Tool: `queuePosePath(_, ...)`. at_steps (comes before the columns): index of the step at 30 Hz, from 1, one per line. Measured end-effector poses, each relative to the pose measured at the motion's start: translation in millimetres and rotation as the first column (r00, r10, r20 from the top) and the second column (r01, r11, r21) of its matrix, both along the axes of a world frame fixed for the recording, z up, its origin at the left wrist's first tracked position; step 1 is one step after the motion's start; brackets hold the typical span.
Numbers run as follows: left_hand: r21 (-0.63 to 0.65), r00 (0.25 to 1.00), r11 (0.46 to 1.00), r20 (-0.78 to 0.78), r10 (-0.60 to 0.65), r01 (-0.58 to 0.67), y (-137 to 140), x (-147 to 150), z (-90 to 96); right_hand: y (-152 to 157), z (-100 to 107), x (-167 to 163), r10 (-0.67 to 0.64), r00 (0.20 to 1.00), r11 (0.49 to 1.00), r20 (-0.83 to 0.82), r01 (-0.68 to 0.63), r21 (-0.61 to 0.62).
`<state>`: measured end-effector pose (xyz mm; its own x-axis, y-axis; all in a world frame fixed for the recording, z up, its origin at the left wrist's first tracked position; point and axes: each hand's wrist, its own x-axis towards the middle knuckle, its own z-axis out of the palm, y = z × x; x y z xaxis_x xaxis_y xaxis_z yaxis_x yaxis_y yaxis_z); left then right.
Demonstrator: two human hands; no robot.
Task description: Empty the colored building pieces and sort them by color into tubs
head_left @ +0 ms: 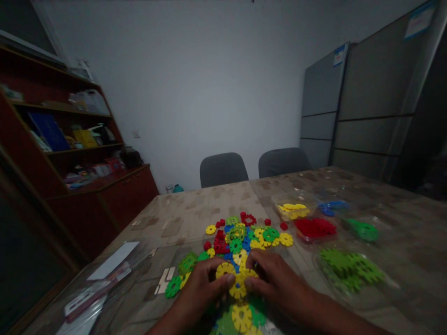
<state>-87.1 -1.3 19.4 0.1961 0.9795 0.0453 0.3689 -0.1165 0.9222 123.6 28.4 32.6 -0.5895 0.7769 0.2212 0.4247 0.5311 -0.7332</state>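
My left hand (pixel 204 286) pinches a yellow notched plastic disc (pixel 225 269) between thumb and fingers. Opposite it, my right hand (pixel 275 279) has its thumb and fingers closed on another yellow notched disc (pixel 250 275). A further yellow disc (pixel 238 291) lies between the two thumbs; whether all these discs are joined cannot be made out. Beyond my fingers spreads a loose pile of plastic gears and connectors, with a green gear (pixel 235 245), a red gear (pixel 248 219) and blue pieces among them. Below my hands are more yellow discs (pixel 241 318) and green pieces.
To the right stand clear trays holding red pieces (pixel 316 229), yellow discs (pixel 294 210), blue pieces (pixel 333 207), green pieces (pixel 363 230) and light green gears (pixel 351 267). Clear plastic packaging (pixel 101 291) lies left on the patterned table (pixel 195 204). Two grey chairs (pixel 223 168) stand behind.
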Motion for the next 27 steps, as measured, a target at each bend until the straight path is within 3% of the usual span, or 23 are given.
queuePosePath(4, -0.117, 0.988, 0.993, 0.152, 0.009, 0.009, -6, 10, -5.0, -1, 0, -3, 0.021, 0.987, 0.986, -0.161, -0.048, -0.163)
queuePosePath(7, -0.141, 0.946, 0.990, 0.318, 0.059, -0.014, -7, 14, -8.6, -2, 0, -4, 0.090, 0.956, 0.935, -0.278, -0.178, -0.307)
queuePosePath(10, -0.128, 0.932, 0.992, 0.362, 0.033, 0.015, -6, 14, -13.8, -3, -1, -3, 0.137, 0.933, 0.893, -0.334, -0.262, -0.367)
queuePosePath(16, -0.115, 0.948, 0.992, 0.318, -0.005, 0.044, -3, 15, -27.3, -1, -4, -2, 0.093, 0.937, 0.927, -0.338, -0.205, -0.313)
queuePosePath(21, -0.132, 0.980, 0.988, 0.189, -0.059, 0.085, -13, 18, -17.5, -1, -2, -5, 0.083, 0.943, 0.907, -0.323, -0.206, -0.368)
queuePosePath(23, -0.093, 0.995, 0.995, 0.096, -0.039, 0.048, -19, 19, -12.4, -3, 1, -5, 0.109, 0.946, 0.899, -0.305, -0.225, -0.375)
queuePosePath(27, 0.016, 0.997, 0.997, -0.005, 0.076, -0.075, -28, 19, -7.9, -2, 11, -2, 0.118, 0.971, 0.956, -0.209, -0.168, -0.240)
